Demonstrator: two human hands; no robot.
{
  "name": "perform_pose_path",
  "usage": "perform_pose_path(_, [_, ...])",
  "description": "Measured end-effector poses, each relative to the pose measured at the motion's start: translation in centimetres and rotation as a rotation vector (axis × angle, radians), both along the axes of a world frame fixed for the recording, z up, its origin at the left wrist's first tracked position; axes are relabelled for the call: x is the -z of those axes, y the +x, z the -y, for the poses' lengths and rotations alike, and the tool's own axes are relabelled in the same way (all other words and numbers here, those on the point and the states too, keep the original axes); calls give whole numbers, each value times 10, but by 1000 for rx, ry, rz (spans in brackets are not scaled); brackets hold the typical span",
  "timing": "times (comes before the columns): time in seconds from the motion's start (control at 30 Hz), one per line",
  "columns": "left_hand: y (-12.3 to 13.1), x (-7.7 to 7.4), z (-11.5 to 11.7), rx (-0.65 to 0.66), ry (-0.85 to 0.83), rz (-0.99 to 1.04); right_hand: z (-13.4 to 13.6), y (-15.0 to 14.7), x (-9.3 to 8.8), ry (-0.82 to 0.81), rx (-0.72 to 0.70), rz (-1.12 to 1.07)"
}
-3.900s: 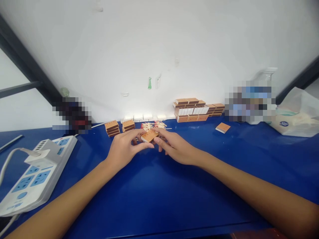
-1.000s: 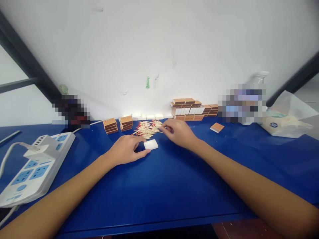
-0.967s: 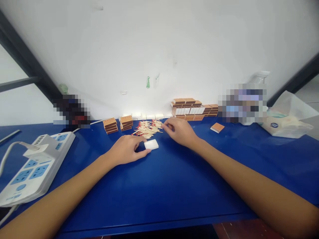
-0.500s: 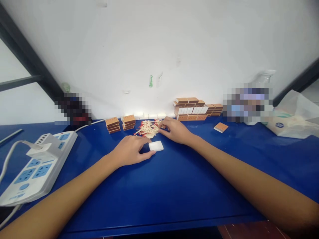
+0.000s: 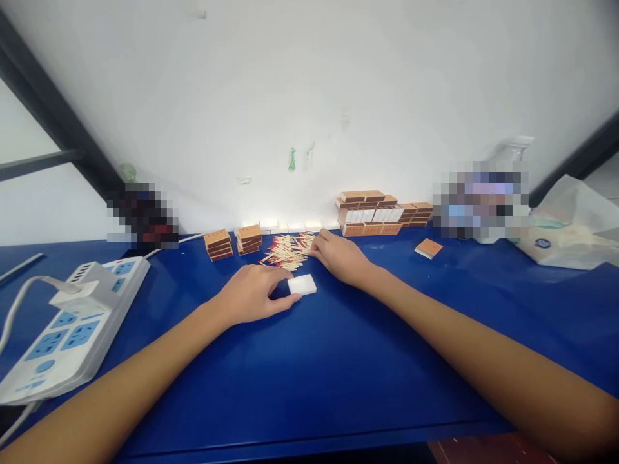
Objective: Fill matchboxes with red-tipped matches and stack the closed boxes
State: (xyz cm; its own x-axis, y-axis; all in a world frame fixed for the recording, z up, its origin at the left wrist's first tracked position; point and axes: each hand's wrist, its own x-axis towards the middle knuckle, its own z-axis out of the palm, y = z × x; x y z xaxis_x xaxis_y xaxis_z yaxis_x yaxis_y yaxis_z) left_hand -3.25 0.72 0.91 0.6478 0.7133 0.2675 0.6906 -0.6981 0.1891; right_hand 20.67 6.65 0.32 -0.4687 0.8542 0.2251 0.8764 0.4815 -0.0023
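Observation:
My left hand [image 5: 254, 293] rests on the blue table and grips a small white matchbox tray [image 5: 302, 284] at its left end, thumb on the near side and fingers on the far side. Beyond the tray lies a loose heap of red-tipped matches [image 5: 286, 251]. At the heap's right edge is my right hand [image 5: 341, 256], its fingers bent and drawn together against the matches. What sits between those fingertips is hidden.
Brown matchboxes stand in two short stacks [image 5: 218, 245] at left and a larger stack [image 5: 371, 212] at right. One matchbox [image 5: 429, 248] lies alone. White trays [image 5: 296, 227] line the wall. A power strip [image 5: 77, 328] is at left, a plastic bag [image 5: 565, 232] at right.
The fingers of my right hand have drawn closer together and shifted slightly right at the heap. My left hand keeps its hold on the tray.

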Motion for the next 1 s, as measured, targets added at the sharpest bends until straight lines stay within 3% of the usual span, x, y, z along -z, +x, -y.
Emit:
perform_pose_path(0.33, [0,1,-1,0,6,10,6,-6,-3,21,-9,67])
perform_pose_path(0.63, [-3,-1,-4,-59,56,24,1,3,6,36,-56,131])
perform_pose_path(1.0, [-5,0,-6,-123,40,36,9,12,2,111,-109,89])
